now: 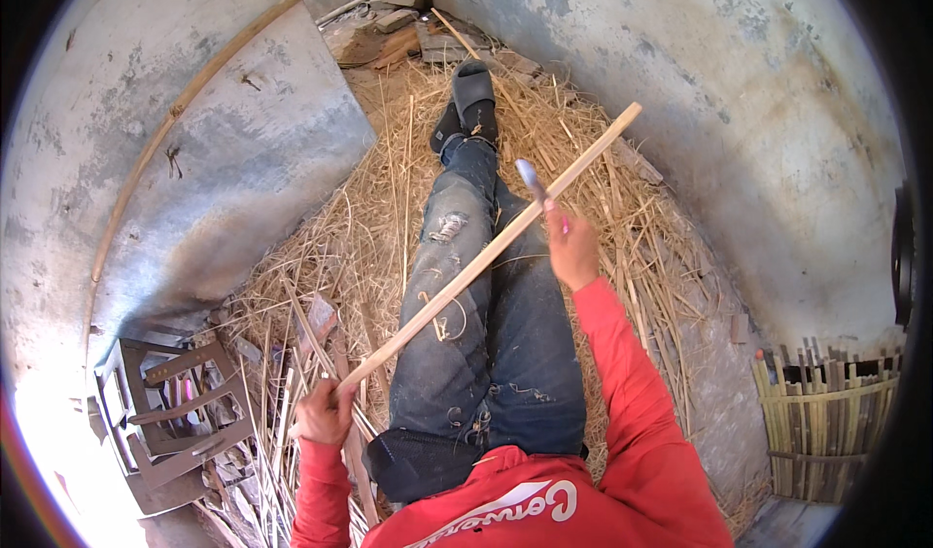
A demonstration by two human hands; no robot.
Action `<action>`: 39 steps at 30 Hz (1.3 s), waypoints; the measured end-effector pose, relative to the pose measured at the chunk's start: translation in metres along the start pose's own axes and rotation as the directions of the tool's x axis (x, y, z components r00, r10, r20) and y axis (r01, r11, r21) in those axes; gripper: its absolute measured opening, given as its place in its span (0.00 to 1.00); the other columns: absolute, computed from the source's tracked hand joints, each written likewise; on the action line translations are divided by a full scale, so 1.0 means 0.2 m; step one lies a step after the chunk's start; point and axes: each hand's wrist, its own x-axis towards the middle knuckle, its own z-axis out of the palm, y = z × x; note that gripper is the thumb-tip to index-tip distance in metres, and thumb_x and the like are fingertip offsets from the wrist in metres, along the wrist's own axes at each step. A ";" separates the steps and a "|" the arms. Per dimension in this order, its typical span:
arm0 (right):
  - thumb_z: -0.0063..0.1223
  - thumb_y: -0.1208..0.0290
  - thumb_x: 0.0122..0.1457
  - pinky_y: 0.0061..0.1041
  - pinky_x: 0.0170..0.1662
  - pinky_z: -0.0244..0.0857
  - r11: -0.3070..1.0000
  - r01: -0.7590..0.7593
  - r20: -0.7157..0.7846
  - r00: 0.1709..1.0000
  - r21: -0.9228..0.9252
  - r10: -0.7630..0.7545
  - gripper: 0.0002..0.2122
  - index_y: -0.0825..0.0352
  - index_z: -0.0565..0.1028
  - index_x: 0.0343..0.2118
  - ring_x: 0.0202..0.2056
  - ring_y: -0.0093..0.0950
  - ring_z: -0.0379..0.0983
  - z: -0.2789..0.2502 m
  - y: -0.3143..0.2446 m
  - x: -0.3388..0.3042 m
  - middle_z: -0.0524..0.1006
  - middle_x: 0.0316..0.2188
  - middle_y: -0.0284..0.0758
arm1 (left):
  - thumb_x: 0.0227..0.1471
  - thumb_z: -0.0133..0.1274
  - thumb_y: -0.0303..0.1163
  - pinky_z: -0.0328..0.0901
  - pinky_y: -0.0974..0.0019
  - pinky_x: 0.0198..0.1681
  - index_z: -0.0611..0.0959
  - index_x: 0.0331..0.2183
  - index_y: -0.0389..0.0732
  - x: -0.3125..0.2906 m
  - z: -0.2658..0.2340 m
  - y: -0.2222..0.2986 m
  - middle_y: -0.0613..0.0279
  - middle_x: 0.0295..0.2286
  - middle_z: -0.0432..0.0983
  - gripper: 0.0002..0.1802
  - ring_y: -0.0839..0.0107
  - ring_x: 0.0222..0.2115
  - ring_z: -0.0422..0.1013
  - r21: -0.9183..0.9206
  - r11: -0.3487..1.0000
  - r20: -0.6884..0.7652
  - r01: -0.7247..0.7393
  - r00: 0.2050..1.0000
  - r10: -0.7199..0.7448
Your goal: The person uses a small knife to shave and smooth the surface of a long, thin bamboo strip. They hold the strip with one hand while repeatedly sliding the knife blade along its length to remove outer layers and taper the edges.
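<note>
A long, pale strip of split wood or bamboo (486, 255) slants across my outstretched legs, from lower left to upper right. My left hand (323, 412) is closed round its near end. In my right hand (573, 247) is a knife (531, 179), whose blade lies against the strip near its far end. The knife's handle is mostly hidden by my fingers. Thin curled shavings (442, 317) cling to my jeans (457, 218), under the strip.
Shavings and loose strips (369, 227) cover the floor around my legs. A dark metal frame (180, 417) stands at the left, a slatted basket (826, 417) at the right. Bricks (394, 14) lie at the far corner. A long bent pole (175, 111) leans along the left wall.
</note>
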 end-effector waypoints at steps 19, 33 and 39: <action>0.48 0.49 0.70 0.50 0.25 0.63 0.983 0.004 0.233 0.971 0.183 -0.048 0.27 0.70 0.77 0.24 0.23 0.57 0.74 0.21 -0.24 -0.43 0.74 0.18 0.54 | 0.54 0.67 0.33 0.58 0.67 0.17 0.84 0.25 0.34 -0.08 -0.09 -0.19 0.59 0.12 0.69 0.13 0.74 0.11 0.65 -0.040 0.999 0.007 0.028 1.000 -0.028; 0.49 0.54 0.71 0.47 0.24 0.63 0.974 -0.048 0.393 0.919 0.219 -0.043 0.23 0.70 0.76 0.25 0.24 0.55 0.73 0.19 -0.35 -0.66 0.73 0.19 0.53 | 0.59 0.62 0.43 0.66 0.52 0.23 0.84 0.25 0.36 0.39 0.31 0.57 0.42 0.17 0.74 0.20 0.43 0.19 0.75 -0.168 0.986 0.054 -0.007 0.998 0.016; 0.47 0.54 0.73 0.31 0.25 0.59 0.867 -0.250 0.438 0.898 0.432 0.040 0.24 0.73 0.77 0.28 0.19 0.27 0.63 0.19 -0.22 -0.61 0.70 0.15 0.36 | 0.59 0.63 0.41 0.61 0.56 0.22 0.80 0.23 0.34 0.39 0.24 0.51 0.47 0.15 0.71 0.21 0.54 0.15 0.67 -0.196 0.978 0.165 0.071 0.986 -0.038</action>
